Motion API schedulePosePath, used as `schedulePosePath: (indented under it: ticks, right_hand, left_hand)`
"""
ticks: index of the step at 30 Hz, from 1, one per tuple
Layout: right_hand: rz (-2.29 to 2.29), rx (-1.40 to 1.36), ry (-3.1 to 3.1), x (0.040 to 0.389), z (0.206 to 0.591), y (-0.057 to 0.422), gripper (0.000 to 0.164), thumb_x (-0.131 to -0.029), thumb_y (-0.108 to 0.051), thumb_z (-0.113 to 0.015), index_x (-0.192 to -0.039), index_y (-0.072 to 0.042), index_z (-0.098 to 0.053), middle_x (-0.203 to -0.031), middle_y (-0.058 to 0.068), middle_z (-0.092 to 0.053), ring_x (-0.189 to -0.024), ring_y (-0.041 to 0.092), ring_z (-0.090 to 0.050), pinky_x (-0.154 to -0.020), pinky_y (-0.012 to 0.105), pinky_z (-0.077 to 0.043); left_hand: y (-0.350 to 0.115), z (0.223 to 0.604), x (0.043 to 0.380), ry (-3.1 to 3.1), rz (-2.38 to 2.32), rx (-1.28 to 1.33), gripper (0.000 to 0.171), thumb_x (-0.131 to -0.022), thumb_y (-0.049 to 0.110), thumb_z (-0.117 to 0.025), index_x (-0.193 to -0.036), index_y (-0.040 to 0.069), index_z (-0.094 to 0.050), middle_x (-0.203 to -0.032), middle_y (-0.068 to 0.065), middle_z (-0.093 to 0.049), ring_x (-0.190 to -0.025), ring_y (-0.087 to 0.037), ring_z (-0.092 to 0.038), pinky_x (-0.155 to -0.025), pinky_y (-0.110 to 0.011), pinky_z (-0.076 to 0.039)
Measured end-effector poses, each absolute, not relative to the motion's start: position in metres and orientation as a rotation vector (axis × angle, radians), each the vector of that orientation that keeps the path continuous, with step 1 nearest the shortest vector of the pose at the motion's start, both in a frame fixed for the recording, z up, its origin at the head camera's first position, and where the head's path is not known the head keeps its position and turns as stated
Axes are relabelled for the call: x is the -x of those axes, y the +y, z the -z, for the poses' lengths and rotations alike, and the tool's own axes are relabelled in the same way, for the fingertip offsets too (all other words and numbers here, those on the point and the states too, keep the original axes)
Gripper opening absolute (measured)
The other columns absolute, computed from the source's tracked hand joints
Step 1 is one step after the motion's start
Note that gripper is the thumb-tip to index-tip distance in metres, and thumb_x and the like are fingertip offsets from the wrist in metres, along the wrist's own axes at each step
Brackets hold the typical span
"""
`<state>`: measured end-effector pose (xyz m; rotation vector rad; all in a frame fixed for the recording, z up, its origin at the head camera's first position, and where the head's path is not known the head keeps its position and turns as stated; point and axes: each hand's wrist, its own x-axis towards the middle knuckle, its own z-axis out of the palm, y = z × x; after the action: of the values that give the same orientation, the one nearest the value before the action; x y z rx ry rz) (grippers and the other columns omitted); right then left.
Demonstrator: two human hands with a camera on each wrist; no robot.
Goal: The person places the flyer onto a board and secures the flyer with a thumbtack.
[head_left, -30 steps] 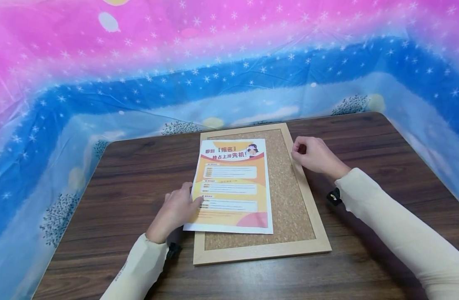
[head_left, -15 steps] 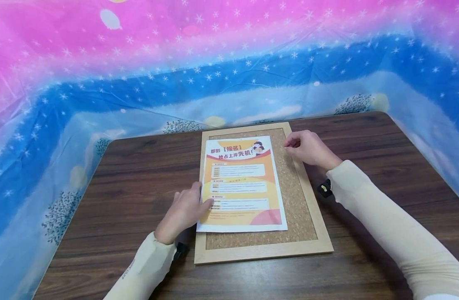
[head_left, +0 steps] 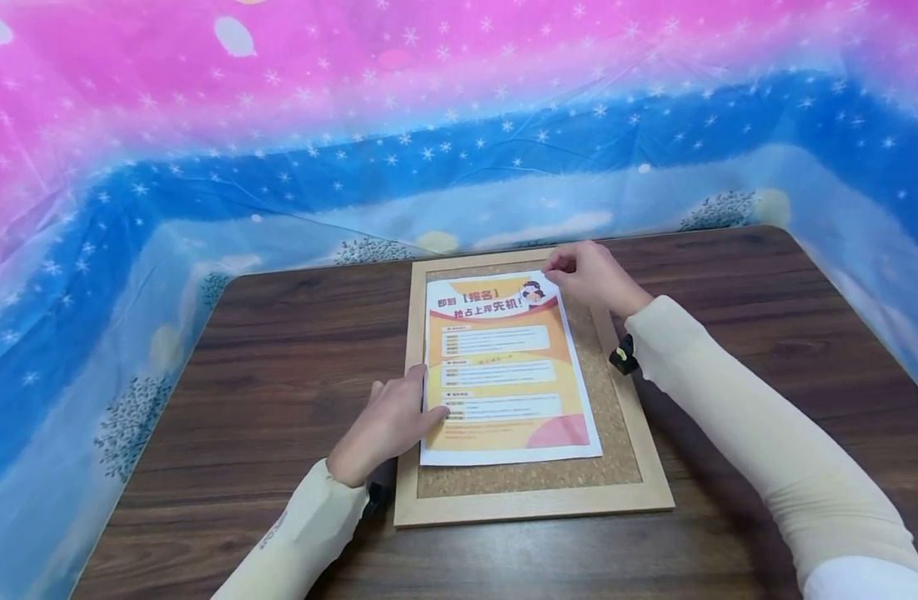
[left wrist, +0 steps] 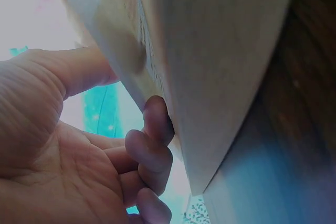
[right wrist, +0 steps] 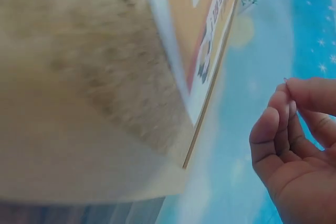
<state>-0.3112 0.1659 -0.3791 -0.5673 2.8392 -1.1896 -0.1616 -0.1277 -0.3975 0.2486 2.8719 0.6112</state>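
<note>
A yellow and orange printed flyer [head_left: 496,358] lies over the cork of a wood-framed corkboard [head_left: 529,477]. My left hand [head_left: 387,421] is at the flyer's left edge, thumb on the print. In the left wrist view the left hand's fingers [left wrist: 152,156] curl beneath the paper beside the frame, pinching it. Over the flyer's top right corner my right hand [head_left: 589,275] has its thumb and forefinger together. The right wrist view shows the tip of a tiny pin [right wrist: 285,80] poking out between those fingertips; the rest of it is hidden.
The board lies flat on a dark wooden table [head_left: 278,350]. Behind and around the table hangs a pink and blue snowflake-patterned cloth [head_left: 353,183]. A strip of bare cork [head_left: 604,375] shows right of the flyer.
The left hand has slid the flyer to the right, more fully onto the cork. The right hand has moved left and away from me, from the frame's right side to the flyer's corner.
</note>
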Motion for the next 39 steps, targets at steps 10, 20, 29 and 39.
schedulePosePath:
  ticks: [10, 20, 29, 39]
  right_hand:
    - [1.122, 0.481, 2.729, 0.345, 0.377, 0.130, 0.016, -0.095, -0.011, -0.056, -0.104, -0.003, -0.066, -0.098, 0.012, -0.062, -0.086, 0.024, -0.056, -0.077, 0.038, -0.045]
    - [1.103, 0.359, 2.638, 0.364, 0.389, 0.110, 0.015, -0.096, -0.010, -0.055, -0.103, -0.003, -0.065, -0.096, 0.013, -0.060, -0.079, 0.026, -0.053, -0.060, 0.034, -0.042]
    - [1.094, 0.259, 2.622, 0.373, 0.395, 0.105, 0.014, -0.095, -0.008, -0.056, -0.102, -0.002, -0.067, -0.095, 0.013, -0.062, -0.084, 0.025, -0.055, -0.071, 0.035, -0.043]
    - [1.088, 0.200, 2.628, 0.375, 0.396, 0.100, 0.014, -0.094, -0.009, -0.056, -0.102, -0.003, -0.067, -0.097, 0.014, -0.062, -0.083, 0.026, -0.054, -0.071, 0.035, -0.043]
  left_hand:
    - [-0.121, 0.399, 0.162, 2.848, -0.593, -0.351, 0.059, -0.087, 0.026, -0.070, -0.134, 0.004, -0.044, -0.111, -0.002, -0.064, -0.092, -0.017, -0.056, -0.078, -0.037, -0.027]
    - [-0.120, 0.397, 0.165, 2.874, -0.501, -0.421, 0.055, -0.087, 0.024, -0.070, -0.132, 0.003, -0.045, -0.113, -0.004, -0.064, -0.089, -0.015, -0.057, -0.078, -0.037, -0.027]
    - [-0.122, 0.398, 0.167, 2.852, -0.509, -0.455, 0.041, -0.086, 0.023, -0.071, -0.118, 0.006, -0.052, -0.093, 0.001, -0.064, -0.076, -0.013, -0.054, -0.078, -0.038, -0.026]
    - [-0.123, 0.399, 0.167, 2.843, -0.521, -0.453, 0.039, -0.085, 0.023, -0.072, -0.116, 0.007, -0.053, -0.091, 0.002, -0.063, -0.077, -0.013, -0.054, -0.077, -0.038, -0.026]
